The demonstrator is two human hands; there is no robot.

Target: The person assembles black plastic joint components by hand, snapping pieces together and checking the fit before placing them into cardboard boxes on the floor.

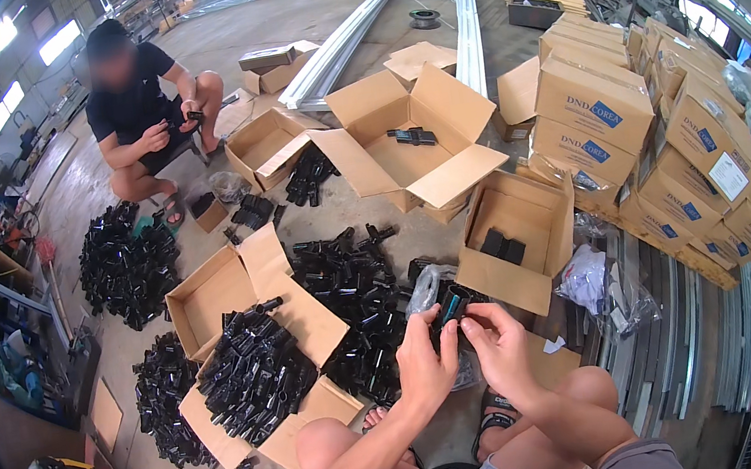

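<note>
Observed: left hand and right hand each have a pinching grip on one black tubular part, located between them; long axis points forward, leaning right (neither hand clearly nearer).

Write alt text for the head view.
A person's left hand and right hand hold a black part near heaps of black pieces on a workshop floor. A co-worker is at upper left; open cardboard boxes stand mid-picture, stacked boxes at right.
</note>
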